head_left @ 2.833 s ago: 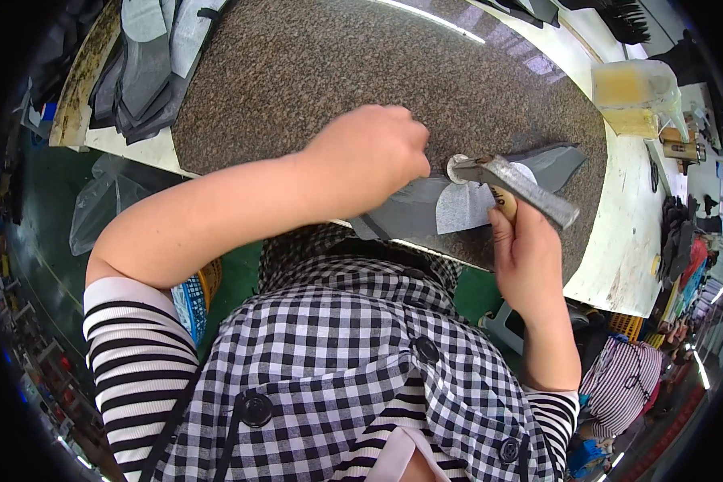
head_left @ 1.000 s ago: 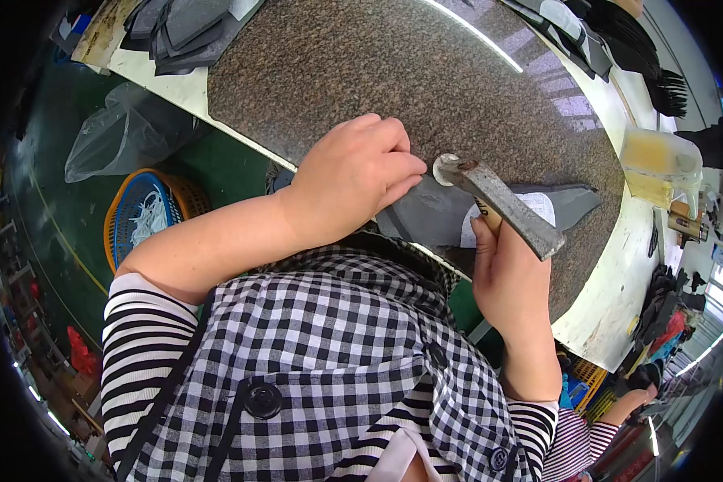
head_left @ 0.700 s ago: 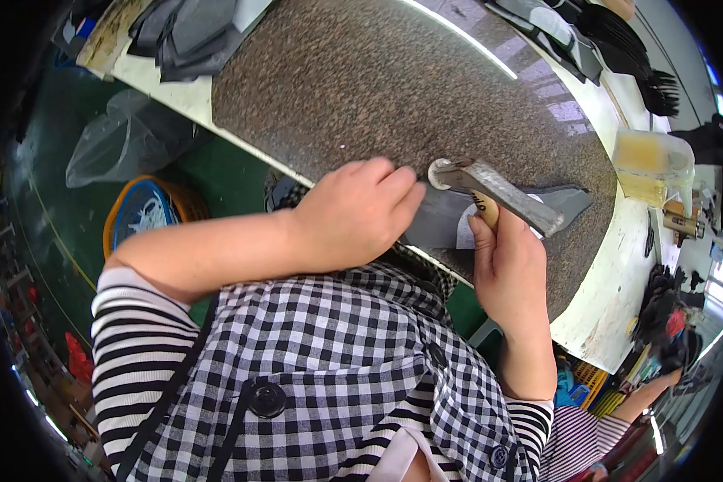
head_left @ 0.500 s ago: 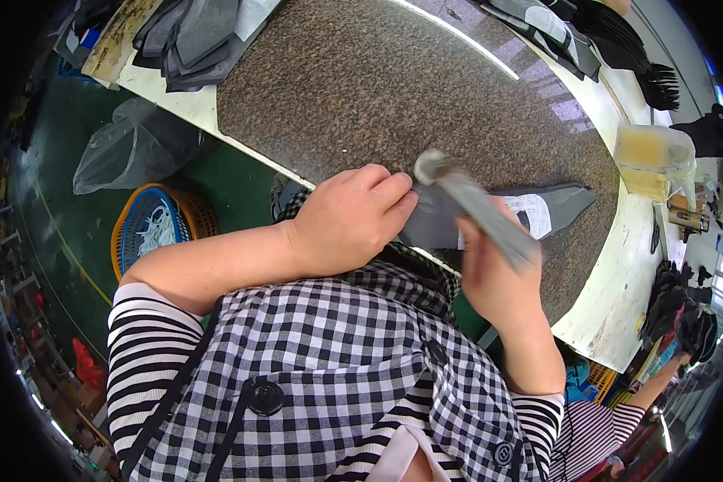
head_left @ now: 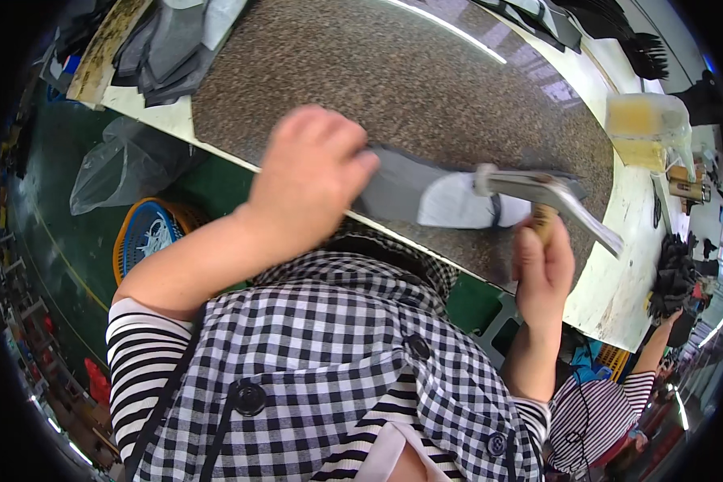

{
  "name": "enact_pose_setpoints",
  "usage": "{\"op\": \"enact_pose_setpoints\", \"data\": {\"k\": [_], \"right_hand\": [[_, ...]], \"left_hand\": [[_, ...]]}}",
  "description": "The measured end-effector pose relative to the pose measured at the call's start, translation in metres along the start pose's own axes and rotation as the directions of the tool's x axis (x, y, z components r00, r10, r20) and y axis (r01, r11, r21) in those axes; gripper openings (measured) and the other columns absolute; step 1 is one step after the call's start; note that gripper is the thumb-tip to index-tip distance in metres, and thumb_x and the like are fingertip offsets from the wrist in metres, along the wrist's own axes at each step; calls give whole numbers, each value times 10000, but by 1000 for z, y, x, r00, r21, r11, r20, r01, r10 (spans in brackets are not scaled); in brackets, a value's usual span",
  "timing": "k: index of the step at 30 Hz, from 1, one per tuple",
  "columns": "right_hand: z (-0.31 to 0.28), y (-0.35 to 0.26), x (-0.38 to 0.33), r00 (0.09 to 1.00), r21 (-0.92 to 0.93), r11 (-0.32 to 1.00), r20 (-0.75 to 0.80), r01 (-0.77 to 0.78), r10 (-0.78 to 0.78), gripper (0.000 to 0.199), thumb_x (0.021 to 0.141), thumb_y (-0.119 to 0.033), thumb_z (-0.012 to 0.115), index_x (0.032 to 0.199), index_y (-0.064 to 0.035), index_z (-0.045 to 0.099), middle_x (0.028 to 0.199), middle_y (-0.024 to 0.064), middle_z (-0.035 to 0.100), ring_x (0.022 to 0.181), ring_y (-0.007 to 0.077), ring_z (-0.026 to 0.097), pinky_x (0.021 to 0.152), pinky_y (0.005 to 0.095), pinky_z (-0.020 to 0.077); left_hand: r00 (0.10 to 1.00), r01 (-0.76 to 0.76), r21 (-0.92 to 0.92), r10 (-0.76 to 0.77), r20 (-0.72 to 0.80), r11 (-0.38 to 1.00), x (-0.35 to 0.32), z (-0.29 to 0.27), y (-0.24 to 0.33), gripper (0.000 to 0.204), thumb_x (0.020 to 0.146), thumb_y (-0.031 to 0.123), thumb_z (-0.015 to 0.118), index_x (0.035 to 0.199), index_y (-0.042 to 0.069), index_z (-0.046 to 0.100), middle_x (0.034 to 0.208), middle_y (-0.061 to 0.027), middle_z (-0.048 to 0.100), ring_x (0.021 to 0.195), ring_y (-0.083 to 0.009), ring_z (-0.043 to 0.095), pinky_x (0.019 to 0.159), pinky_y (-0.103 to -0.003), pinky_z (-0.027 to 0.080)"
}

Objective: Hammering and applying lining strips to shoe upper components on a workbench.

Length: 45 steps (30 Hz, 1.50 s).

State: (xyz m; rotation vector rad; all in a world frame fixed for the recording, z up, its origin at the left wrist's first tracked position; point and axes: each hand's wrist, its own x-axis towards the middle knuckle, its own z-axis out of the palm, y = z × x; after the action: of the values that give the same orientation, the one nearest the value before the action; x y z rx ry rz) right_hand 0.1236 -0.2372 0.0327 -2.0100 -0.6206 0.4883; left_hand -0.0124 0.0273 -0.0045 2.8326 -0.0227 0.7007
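My right hand grips the short wooden handle of a metal hammer. Its round face is over the white patch of a dark grey flat piece, and its long flat tail points to the lower right. That piece lies along the near edge of a speckled brown stone slab. At the piece's left end, my left hand is closed, with its fingers curled and the thumb at the edge; motion blurs it somewhat. The far right end of the piece is partly behind the hammer.
Stacked grey pieces lie at the back left. A yellowish block in a clear box stands at the right edge, near black pieces. A basket and a clear plastic bag are on the floor left. Another person is at lower right.
My left hand has moved left and up, and the grey piece has shifted left, with more of its white patch showing. The hammer has swung right and turned in my right hand.
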Motion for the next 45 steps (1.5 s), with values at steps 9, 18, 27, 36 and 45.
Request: {"op": "enact_pose_setpoints", "data": {"k": [9, 18, 27, 36, 45], "right_hand": [[-28, 96, -9, 997, 923, 379, -58, 70, -44, 243, 1042, -298, 459, 1092, -65, 508, 635, -64, 352, 447, 22, 302, 380, 182, 265], [-26, 87, -15, 991, 906, 402, -136, 130, -14, 218, 1055, -288, 430, 1042, -73, 461, 659, -40, 335, 456, 32, 291, 380, 185, 270], [-22, 85, -12, 987, 889, 448, -141, 92, 79, 232, 1044, -293, 453, 1051, -62, 466, 610, -34, 334, 425, 49, 291, 358, 202, 251], [-25, 75, -10, 986, 894, 448, -63, -14, 157, 236, 1027, -311, 490, 1016, -76, 475, 621, -9, 388, 446, 80, 355, 394, 219, 312], [-22, 71, -9, 990, 920, 391, -74, 20, 123, 247, 1027, -326, 482, 1017, -79, 469, 615, -22, 355, 444, 76, 342, 398, 223, 301]], "left_hand": [[964, -122, -210, 166, 209, 970, 55, 47, 50, 715, 733, 442, 764, 1338, 150, 520, 1208, -142, 533, 1162, -329, 492, 1044, -561, 320], [794, 426, 133, -299, -530, 895, 73, -65, -82, 658, 781, 327, 733, 1351, 100, 495, 1140, -228, 517, 1121, -389, 521, 914, -449, 474], [805, 521, 643, -573, -152, 561, 78, -57, -255, 696, 899, 546, 561, 1491, 235, 365, 1438, -157, 469, 1324, -354, 426, 1041, -584, 322], [994, -51, 312, 17, 110, 949, 197, 13, -132, 809, 835, 477, 700, 1446, 51, 386, 1446, -251, 407, 1351, -402, 383, 1089, -478, 332], [913, 69, 227, -153, 379, 971, 322, 128, -79, 991, 659, 338, 757, 1518, 184, 288, 1369, -212, 485, 1305, -381, 447, 1112, -549, 269]]}}
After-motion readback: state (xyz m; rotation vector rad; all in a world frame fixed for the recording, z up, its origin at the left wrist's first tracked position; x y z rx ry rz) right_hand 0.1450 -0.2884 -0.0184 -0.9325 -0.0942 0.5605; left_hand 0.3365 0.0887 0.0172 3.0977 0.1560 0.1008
